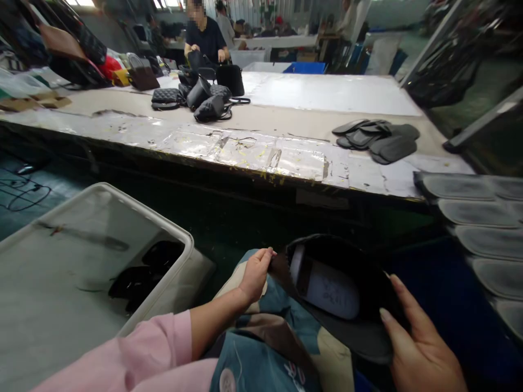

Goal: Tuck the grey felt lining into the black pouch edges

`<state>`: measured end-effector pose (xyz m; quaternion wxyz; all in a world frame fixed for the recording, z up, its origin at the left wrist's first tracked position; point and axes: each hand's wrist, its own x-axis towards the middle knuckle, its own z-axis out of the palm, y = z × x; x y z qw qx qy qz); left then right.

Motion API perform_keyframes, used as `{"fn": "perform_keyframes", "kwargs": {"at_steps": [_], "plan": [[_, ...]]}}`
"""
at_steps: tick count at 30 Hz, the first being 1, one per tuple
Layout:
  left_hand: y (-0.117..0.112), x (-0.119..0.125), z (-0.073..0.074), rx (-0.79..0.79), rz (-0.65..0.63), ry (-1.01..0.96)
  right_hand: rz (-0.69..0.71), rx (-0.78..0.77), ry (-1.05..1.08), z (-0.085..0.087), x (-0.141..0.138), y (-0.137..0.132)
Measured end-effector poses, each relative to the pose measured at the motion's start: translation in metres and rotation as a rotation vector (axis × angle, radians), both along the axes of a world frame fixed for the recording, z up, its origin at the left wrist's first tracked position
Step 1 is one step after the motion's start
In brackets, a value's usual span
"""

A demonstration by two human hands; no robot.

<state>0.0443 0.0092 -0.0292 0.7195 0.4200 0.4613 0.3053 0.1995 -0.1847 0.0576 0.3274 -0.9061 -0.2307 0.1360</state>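
A dark, unfinished-looking black bag (359,340) is held over my lap, its opening turned up toward me. Inside it lies a pale oval plate (333,291) with handwritten marks I cannot read for sure. My left hand (256,274) pinches the bag's left end, by a brown flap (280,270). At the opposite end, my right hand (420,332) grips the rim between thumb and fingers. The bag hides part of my lap and the lower fingers of my right hand.
A white bin (188,245) with black pieces (134,283) stands to my left. Across the front runs a worktable (286,155), bearing dark oval pieces (379,139) and black bags (208,98). Grey oval pads (482,239) lie at right. Behind the table a person (206,38) handles bags.
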Motion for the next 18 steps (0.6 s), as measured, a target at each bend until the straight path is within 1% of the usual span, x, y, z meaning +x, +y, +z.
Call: {"fn": "perform_keyframes", "kwargs": {"at_steps": [3, 5, 10, 13, 18], "plan": [[0.000, -0.002, 0.003, -0.013, -0.029, -0.014, -0.075, 0.029, 0.116, 0.012, 0.002, 0.001], [-0.001, -0.002, 0.005, -0.032, -0.051, -0.027, -0.079, 0.028, 0.113, 0.020, 0.007, 0.001], [-0.003, -0.005, 0.008, -0.087, -0.097, -0.060, -0.086, -0.080, 0.066, 0.037, 0.013, 0.006], [-0.002, -0.009, 0.008, -0.120, -0.112, -0.075, -0.044, -0.101, -0.001, 0.041, 0.013, 0.012], [-0.001, -0.015, 0.005, -0.190, -0.141, -0.117, -0.005, -0.078, -0.065, 0.045, 0.014, 0.019]]}}
